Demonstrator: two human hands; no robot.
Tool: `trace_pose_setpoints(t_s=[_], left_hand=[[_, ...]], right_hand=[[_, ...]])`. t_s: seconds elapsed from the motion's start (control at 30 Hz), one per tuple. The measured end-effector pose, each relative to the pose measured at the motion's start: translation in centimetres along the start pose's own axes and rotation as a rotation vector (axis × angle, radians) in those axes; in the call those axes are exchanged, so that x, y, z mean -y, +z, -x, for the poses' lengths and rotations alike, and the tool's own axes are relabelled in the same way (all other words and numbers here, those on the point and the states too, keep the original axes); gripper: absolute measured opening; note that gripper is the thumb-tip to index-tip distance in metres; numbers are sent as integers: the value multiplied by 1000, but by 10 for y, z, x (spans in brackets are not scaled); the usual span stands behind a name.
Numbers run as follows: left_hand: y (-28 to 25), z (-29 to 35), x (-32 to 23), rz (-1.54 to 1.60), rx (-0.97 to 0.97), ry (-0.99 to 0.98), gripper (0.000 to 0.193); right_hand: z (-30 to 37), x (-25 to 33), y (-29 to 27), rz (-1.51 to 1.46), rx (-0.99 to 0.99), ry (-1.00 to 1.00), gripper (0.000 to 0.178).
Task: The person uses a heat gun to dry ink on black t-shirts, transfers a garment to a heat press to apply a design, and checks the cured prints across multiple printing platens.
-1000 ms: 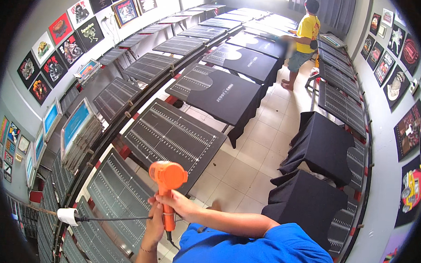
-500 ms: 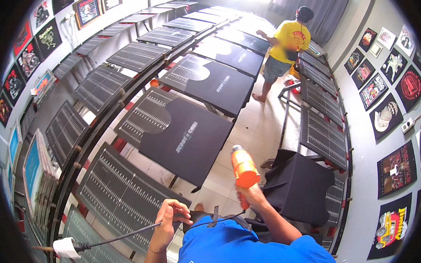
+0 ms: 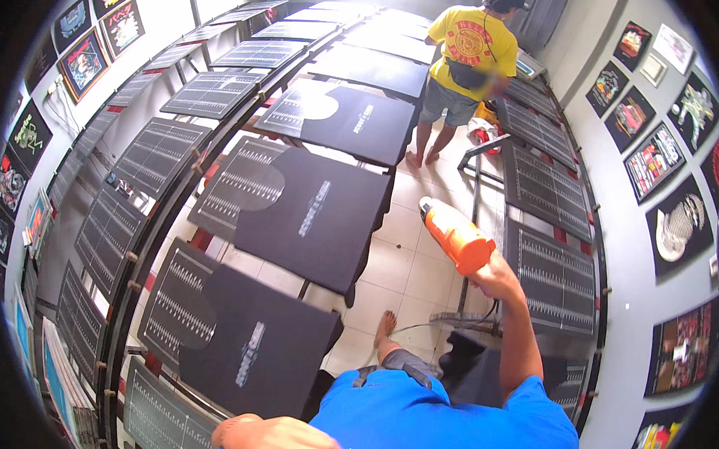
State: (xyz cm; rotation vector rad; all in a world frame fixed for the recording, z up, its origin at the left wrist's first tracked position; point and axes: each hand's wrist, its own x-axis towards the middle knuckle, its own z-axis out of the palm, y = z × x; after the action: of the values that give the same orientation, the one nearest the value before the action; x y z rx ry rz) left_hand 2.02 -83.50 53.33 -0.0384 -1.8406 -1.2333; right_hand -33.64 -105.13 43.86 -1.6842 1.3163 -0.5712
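Observation:
An orange heat gun [image 3: 456,237] is gripped in my right hand [image 3: 496,275], its pale nozzle tilted up and to the left, over the floor of the aisle. A thin dark cord [image 3: 443,322] runs below it, near the floor. My left hand [image 3: 281,439] is at the lower edge, back upward; its fingers are partly cut off and smeared. Beyond it lies a black T-shirt [image 3: 252,343] with a small pale print, spread flat on a ruled platen [image 3: 174,317]. Another black T-shirt [image 3: 304,215] lies on the platen behind.
Rows of slanted dark platens [image 3: 548,267] line both sides of a tiled aisle [image 3: 386,265]. A person in a yellow shirt [image 3: 473,46] stands farther up it. Dark cloth [image 3: 485,371] drapes a platen at my right. Framed screens [image 3: 65,372] stand at left.
My view has advanced along the aisle, with the platens shifting nearer. The heat gun has swung right and points more leftward. My left hand has dropped; the person in yellow has turned away.

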Motion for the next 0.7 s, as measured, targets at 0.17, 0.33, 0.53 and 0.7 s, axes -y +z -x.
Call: trace_pose_setpoints(t_s=[0.17,0.33,0.53,0.7], left_hand=[[-79,-78,83,-245,-425,55,47],[-137,-103,143,-254,-932,167,43],[-245,-119,187,-273,-769,492,40],[-299,-185,241,-520,-1278,535,21]], right_hand=[[-181,-17,-122,190,70,-134,40],[-341,-5,-186,-171,163,9,37],[-531,-22,-246,-212,212,-67,38],[-675,-18,-288,-221,267,-82,41]])
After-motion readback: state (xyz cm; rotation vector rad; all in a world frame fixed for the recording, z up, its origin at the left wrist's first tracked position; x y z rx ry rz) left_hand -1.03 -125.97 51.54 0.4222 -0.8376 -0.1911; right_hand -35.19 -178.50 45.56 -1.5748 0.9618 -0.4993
